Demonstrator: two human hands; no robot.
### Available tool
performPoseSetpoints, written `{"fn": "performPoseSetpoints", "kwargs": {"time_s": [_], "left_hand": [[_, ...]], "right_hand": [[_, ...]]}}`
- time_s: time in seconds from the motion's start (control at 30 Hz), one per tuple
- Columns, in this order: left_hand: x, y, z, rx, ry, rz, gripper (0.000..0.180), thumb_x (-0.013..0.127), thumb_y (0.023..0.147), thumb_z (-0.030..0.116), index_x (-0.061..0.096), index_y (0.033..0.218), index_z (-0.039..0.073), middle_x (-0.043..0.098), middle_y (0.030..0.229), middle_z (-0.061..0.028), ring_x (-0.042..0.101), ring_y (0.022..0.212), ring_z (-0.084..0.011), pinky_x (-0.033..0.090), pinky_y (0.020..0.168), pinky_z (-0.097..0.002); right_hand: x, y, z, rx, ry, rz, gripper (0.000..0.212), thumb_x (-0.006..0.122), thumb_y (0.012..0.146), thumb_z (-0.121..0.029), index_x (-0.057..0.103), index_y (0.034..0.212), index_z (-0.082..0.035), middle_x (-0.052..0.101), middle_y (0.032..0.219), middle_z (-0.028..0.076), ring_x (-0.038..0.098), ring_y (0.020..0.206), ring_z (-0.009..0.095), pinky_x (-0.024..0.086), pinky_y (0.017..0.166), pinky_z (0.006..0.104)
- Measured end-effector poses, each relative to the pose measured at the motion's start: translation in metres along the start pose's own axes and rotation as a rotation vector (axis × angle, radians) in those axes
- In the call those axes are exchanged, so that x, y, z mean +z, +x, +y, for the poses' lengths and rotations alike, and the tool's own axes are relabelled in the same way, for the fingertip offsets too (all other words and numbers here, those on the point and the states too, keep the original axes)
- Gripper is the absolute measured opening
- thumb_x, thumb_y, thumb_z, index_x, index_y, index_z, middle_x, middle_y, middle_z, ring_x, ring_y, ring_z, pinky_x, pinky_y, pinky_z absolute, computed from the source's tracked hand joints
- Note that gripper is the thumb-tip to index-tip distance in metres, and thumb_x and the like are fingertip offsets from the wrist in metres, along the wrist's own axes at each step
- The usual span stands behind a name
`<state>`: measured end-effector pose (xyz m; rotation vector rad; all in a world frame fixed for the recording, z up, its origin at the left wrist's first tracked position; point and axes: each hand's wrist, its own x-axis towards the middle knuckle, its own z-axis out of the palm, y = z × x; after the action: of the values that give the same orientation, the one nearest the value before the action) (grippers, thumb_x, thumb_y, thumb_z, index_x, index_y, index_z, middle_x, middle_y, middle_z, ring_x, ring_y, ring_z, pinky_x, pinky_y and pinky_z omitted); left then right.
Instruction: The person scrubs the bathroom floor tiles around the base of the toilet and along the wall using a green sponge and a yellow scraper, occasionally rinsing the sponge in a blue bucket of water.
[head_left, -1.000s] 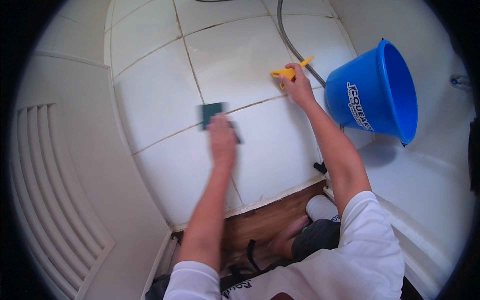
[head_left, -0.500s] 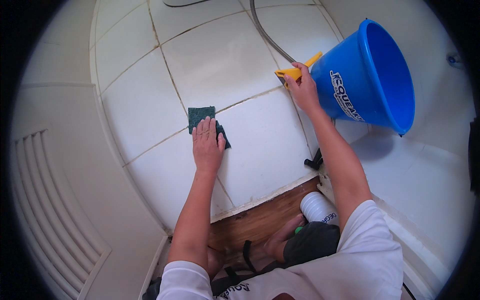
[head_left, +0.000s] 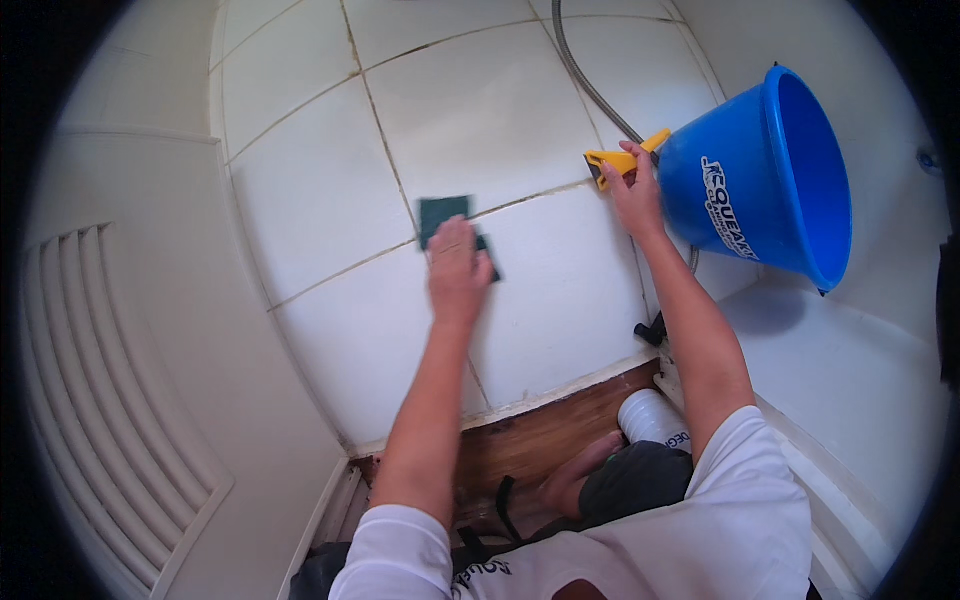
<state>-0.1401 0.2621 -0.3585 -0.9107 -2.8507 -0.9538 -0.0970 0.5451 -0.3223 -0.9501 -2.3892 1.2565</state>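
My left hand [head_left: 458,262] lies flat on a dark green scouring pad [head_left: 443,212], its fingers stretched out and slightly blurred. The pad rests on the white tiled floor [head_left: 545,275], over the place where grout lines meet. A piece of the same green material sticks out beside my thumb. My right hand [head_left: 634,195] is closed around a yellow hand tool [head_left: 612,163] with a dark edge, which looks like a scraper. That tool is beside the blue bucket [head_left: 720,185], which is tilted with its mouth to the right.
A grey flexible hose [head_left: 590,85] runs behind the bucket. A black fitting [head_left: 651,330] lies near the wooden threshold [head_left: 545,425]. The white ribbed container [head_left: 652,415] is by my foot. On the left stands a white louvred panel [head_left: 115,400].
The whole view has shifted, so floor, hands and bucket appear further right. My left hand is more blurred and still on the pad. My right hand keeps its hold on the yellow tool.
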Motion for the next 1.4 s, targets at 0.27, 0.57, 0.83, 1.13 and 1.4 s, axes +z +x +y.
{"fn": "performPoseSetpoints", "kwargs": {"time_s": [0.27,0.57,0.83,1.13,1.4], "left_hand": [[-0.123,-0.061,-0.162,-0.546,0.463,-0.077,0.050,0.043,0.094,0.023,0.036,0.138,0.001,0.032,0.145,-0.0168,0.028,0.135,-0.0319,0.020,0.111,-0.0454],[-0.037,0.076,-0.110,-0.291,0.224,-0.014,0.058,0.040,0.090,0.018,0.025,0.141,-0.004,0.021,0.150,-0.0185,0.015,0.140,-0.0307,0.007,0.114,-0.0430],[0.049,0.237,-0.019,0.134,0.241,-0.174,0.051,0.044,0.092,0.025,0.036,0.136,0.001,0.032,0.146,-0.0140,0.030,0.135,-0.0274,0.022,0.111,-0.0423],[-0.077,0.216,-0.207,-0.259,0.496,-0.155,0.051,0.040,0.094,0.025,0.033,0.138,-0.001,0.031,0.145,-0.0181,0.027,0.136,-0.0296,0.020,0.112,-0.0409],[-0.111,0.008,-0.162,-0.800,0.423,-0.519,0.066,0.039,0.095,0.024,0.004,0.145,0.000,-0.001,0.153,-0.0197,0.005,0.141,-0.0382,0.015,0.111,-0.0526]], "right_hand": [[0.043,-0.004,-0.019,-0.081,0.038,-0.134,0.046,0.062,0.087,-0.019,0.043,0.128,-0.009,0.059,0.092,0.008,0.056,0.076,0.013,0.046,0.071,0.0277],[0.089,-0.031,-0.022,-0.428,-0.284,0.006,0.059,0.063,0.083,-0.027,0.037,0.133,-0.010,0.055,0.101,0.013,0.052,0.091,0.027,0.035,0.080,0.0407],[0.094,-0.033,-0.025,-0.400,-0.345,-0.043,0.058,0.059,0.087,-0.033,0.036,0.134,-0.007,0.053,0.103,0.013,0.051,0.090,0.028,0.035,0.079,0.0406],[0.083,0.003,-0.017,-0.284,-0.437,0.110,0.058,0.056,0.089,-0.033,0.033,0.136,-0.007,0.052,0.112,0.014,0.050,0.097,0.027,0.033,0.085,0.0399],[0.089,0.016,-0.023,-0.321,-0.376,0.031,0.057,0.055,0.089,-0.037,0.035,0.135,-0.010,0.051,0.101,0.012,0.048,0.095,0.028,0.034,0.084,0.0409]]}}
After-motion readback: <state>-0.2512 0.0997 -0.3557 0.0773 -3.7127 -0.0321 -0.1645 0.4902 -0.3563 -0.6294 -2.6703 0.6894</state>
